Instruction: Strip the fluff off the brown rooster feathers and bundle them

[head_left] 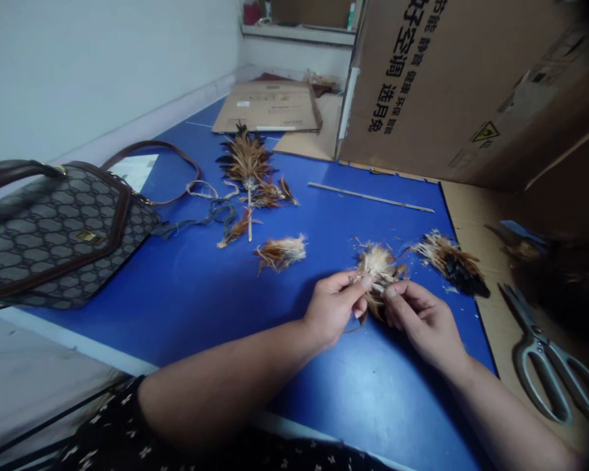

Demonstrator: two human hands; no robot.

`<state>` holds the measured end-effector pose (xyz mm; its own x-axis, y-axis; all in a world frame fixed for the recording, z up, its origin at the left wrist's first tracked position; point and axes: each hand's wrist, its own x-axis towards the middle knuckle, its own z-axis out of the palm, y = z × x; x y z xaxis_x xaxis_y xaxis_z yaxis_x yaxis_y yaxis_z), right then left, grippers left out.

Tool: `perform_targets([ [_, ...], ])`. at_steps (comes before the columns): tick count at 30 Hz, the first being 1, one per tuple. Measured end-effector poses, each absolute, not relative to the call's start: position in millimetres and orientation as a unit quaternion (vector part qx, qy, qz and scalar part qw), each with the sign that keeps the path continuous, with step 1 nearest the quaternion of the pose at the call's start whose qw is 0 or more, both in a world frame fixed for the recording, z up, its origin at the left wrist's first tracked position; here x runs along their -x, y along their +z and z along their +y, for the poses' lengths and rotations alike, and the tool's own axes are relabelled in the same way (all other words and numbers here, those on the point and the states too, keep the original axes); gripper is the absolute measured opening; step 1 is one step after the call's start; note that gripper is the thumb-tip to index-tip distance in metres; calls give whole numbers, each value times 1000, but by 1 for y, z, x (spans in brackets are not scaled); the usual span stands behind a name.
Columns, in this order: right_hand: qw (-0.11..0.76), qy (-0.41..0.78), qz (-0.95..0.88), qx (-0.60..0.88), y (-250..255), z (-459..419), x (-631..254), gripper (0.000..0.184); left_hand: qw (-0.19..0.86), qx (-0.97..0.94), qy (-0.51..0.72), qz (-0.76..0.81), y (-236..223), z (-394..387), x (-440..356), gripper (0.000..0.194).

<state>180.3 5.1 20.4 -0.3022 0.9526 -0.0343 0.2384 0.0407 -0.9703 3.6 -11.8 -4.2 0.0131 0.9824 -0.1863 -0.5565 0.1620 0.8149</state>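
My left hand (pixel 336 304) pinches a bunch of brown and cream feathers (pixel 375 258) just above the blue table. On its right side, my right hand (pixel 419 317) has its thumb and fingers closed together at the same feathers; what exactly lies between those fingertips is partly hidden. A pile of pale-based brown and black feathers (pixel 451 261) lies to the right of my hands. Left of them rests a smaller tuft of feathers (pixel 281 252). Farther back lies a feather duster head on a thin stick (pixel 247 160), with loose feathers around it.
A patterned handbag (pixel 73 229) stands at the left, its strap on the table. Strips of cloth (pixel 220 209) lie near it. Scissors (pixel 540 353) rest on cardboard at the right. A thin stick (pixel 370 197) lies behind my hands, before a large carton (pixel 451 85).
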Motion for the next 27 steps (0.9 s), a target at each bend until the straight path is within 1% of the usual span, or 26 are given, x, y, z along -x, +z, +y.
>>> perform_targets([
  [5,439,500,-567,486,11,10,-185,28,649,-252,601,393,-2,-10,-2,39],
  [9,508,477,-524,489,13,13,-183,27,647,-249,603,394,0,-10,1,39],
  [12,533,470,-505,489,16,14,-183,23,664,-262,595,370,2,-10,3,40],
  [15,507,482,-530,479,18,12,-186,19,683,-274,582,347,4,-12,3,41],
  [17,467,496,-564,466,19,10,-189,27,704,-279,565,329,4,-13,2,40],
  [19,408,521,-603,446,21,7,-191,35,730,-280,541,309,5,-15,1,40],
  [21,346,545,-638,419,23,6,-192,40,748,-283,523,293,7,-17,0,43],
  [23,305,558,-662,397,26,5,-190,42,755,-294,518,275,9,-17,0,43],
  [25,291,561,-671,388,29,5,-188,43,760,-305,514,254,10,-17,1,41],
  [27,303,541,-678,395,31,4,-186,42,772,-313,501,235,11,-16,3,39],
])
